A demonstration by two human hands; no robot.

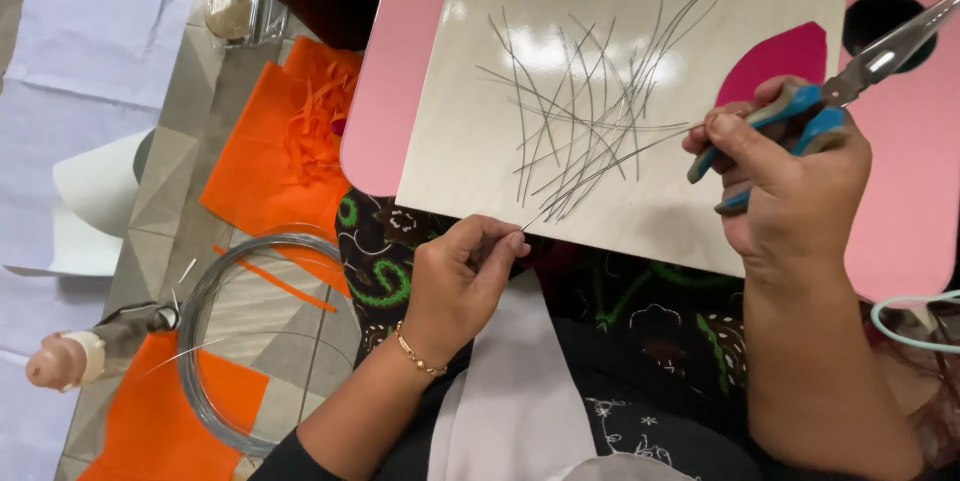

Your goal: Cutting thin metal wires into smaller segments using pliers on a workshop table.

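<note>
The left hand [462,266] pinches the near end of a thin wire piece [610,163] between thumb and fingertips, just off the near edge of the pale wooden board [470,121]. The wire runs across the board toward the right hand [790,176], which is closed around the blue handles of a pair of pliers [830,91], jaws pointing to the far right corner. More cut wires [585,101] lie crossed mid-board. The board rests on a pink tray [390,91]. A wire coil [215,341] lies on the floor over orange felt sheets [265,161].
</note>
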